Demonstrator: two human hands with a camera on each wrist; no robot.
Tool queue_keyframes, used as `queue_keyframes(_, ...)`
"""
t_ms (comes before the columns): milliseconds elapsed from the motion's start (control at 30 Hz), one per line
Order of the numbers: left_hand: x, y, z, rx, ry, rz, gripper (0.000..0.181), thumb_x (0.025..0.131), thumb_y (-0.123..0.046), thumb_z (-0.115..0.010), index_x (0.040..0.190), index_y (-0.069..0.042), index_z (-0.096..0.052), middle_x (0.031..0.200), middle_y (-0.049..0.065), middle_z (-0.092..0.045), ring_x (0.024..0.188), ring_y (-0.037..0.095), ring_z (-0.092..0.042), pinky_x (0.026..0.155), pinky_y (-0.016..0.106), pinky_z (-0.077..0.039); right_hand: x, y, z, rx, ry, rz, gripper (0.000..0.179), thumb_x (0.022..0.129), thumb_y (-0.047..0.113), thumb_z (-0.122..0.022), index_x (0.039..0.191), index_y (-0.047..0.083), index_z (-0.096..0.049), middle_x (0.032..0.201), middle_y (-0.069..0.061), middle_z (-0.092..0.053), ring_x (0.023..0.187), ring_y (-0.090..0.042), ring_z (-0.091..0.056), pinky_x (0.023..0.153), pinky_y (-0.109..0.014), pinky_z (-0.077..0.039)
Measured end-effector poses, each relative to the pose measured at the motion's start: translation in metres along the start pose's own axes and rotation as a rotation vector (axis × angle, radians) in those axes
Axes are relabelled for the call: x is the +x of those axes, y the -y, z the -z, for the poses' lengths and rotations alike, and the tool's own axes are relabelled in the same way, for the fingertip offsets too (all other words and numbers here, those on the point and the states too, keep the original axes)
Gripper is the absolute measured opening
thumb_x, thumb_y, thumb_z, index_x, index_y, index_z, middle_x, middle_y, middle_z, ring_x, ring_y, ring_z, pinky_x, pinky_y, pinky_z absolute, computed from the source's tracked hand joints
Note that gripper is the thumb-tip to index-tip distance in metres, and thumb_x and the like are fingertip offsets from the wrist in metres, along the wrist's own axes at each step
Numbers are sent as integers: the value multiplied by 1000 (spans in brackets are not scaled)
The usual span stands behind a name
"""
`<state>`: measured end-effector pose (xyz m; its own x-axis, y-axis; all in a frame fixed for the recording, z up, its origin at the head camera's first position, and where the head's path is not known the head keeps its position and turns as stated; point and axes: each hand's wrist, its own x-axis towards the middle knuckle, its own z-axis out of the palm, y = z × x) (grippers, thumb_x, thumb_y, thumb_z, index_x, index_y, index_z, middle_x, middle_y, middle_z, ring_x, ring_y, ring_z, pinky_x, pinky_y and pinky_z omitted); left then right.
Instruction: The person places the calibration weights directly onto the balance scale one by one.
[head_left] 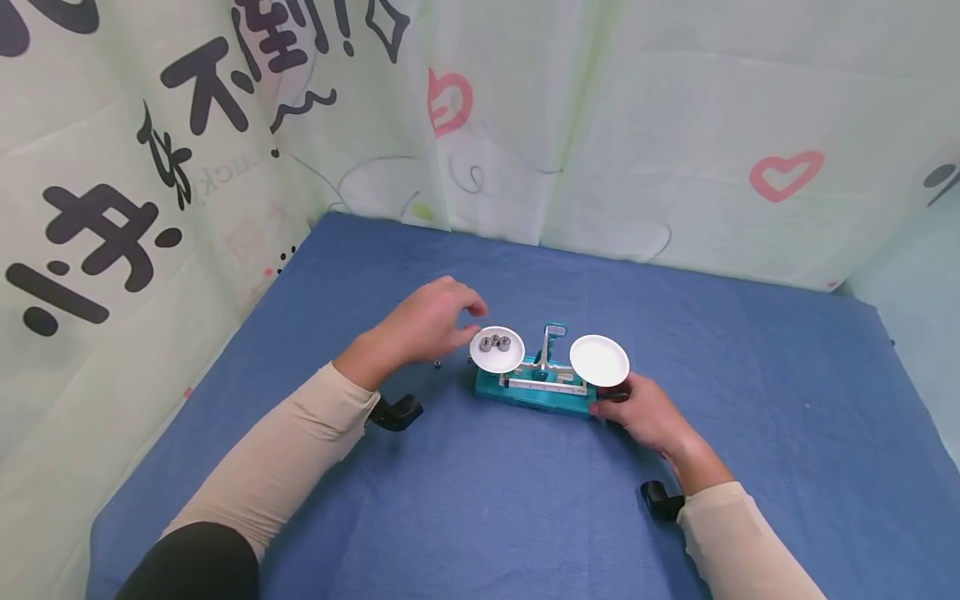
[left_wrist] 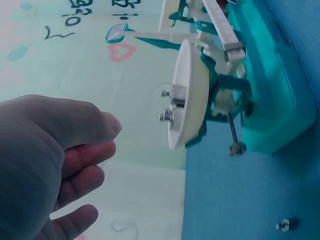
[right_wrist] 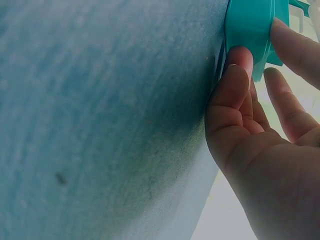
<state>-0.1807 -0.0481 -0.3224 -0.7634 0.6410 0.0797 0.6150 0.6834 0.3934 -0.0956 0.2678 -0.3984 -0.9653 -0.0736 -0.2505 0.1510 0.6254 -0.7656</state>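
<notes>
A teal balance scale (head_left: pixel 534 401) with two white pans stands on the blue cloth. Several small metal weights (head_left: pixel 495 342) sit together in its left pan (head_left: pixel 497 365), while the right pan (head_left: pixel 600 360) holds nothing. My left hand (head_left: pixel 427 321) hovers just left of the left pan, fingers loosely bent; the left wrist view shows nothing between thumb and fingers. At the right end of the teal base (right_wrist: pixel 250 35), under the right pan, my right hand (head_left: pixel 647 412) grips the edge with thumb and fingers.
A single small weight (left_wrist: pixel 285 225) rests on the cloth, left of the scale. Blue cloth (head_left: pixel 480 500) covers the table. Printed pale curtains (head_left: pixel 637 125) hang along the back and left side.
</notes>
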Motion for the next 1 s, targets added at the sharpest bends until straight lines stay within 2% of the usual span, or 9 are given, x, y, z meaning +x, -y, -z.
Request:
queue_keyframes(200,-7,14,-2,-24,-13,14,22,93,-14,-71,113,-5,-73,110,6,-70,106,25,-57,94,37,-48,1,-1,0,-8,-1,6,50,86,8,-76,126,-13,-53,114,-26,-63,103,-37,-60,82,-44,-51)
queue_keyframes(400,-13,28,-10,-30,37,63,26,92,-14,-73,115,-2,-72,112,9,-69,108,27,-57,96,40,-48,1,-1,0,-8,1,14,51,86,9,-76,126,-13,-53,115,-27,-62,103,-38,-60,83,-44,-51)
queue_keyframes(533,-16,38,-19,-21,76,83,27,92,-14,-72,117,-2,-71,114,10,-69,107,27,-57,97,40,-47,1,-1,-1,-11,2,4,50,87,9,-75,127,-12,-53,116,-26,-62,105,-38,-59,85,-44,-51)
queue_keyframes(733,-17,50,-35,-22,136,145,28,93,-14,-72,120,-5,-70,116,7,-68,108,25,-56,97,39,-47,1,-1,-1,-6,3,2,48,87,9,-74,126,-11,-54,116,-25,-62,104,-37,-59,85,-43,-51)
queue_keyframes(1000,-18,60,-52,-26,147,149,24,93,-11,-71,116,-6,-71,113,6,-69,108,25,-58,96,41,-47,5,-5,1,-9,-10,30,48,85,13,-76,121,-11,-56,110,-23,-63,99,-36,-59,80,-40,-51)
